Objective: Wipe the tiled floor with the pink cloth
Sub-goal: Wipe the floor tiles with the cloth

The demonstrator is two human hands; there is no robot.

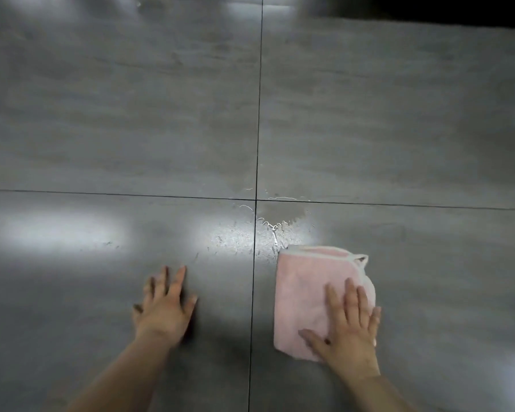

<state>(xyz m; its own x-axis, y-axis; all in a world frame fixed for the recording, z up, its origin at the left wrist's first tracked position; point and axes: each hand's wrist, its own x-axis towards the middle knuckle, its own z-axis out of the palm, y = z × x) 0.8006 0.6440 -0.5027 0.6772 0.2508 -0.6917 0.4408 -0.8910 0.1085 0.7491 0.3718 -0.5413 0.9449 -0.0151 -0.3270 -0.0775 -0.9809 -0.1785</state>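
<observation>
The right hand (350, 325) presses flat, fingers straight, on the folded cloth (312, 292) just below the wet patch (268, 227), likely to push through it, while the open left hand (164, 307) braces on the floor (101, 129).

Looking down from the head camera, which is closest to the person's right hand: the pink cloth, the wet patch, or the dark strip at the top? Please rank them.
1. pink cloth: directly under the right hand, touching it.
2. wet patch: just beyond the cloth's far edge, to the left.
3. dark strip: far away at the top right.
</observation>
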